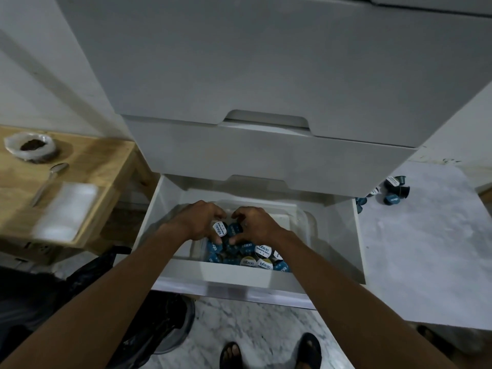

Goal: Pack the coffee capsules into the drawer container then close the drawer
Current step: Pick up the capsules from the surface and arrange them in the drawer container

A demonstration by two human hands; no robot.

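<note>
The bottom white drawer (343, 243) stands pulled open, with a clear plastic container (306, 222) inside it. Several blue coffee capsules (255, 255) with white and blue lids lie in the container's near part. Both hands are cupped together over that pile. My left hand (198, 221) and my right hand (255, 226) together hold a small bunch of capsules (226, 230) between their fingers, just above the others. A few more loose capsules (391, 191) lie on the white surface to the right of the drawers.
Two shut white drawers (266, 150) sit above the open one. A wooden table (87, 169) at the left carries a bag of dark grounds (30, 147), a spoon (50, 181) and a white pad (66, 209). A black bag (106, 302) and my sandalled feet (269, 352) are on the marble floor.
</note>
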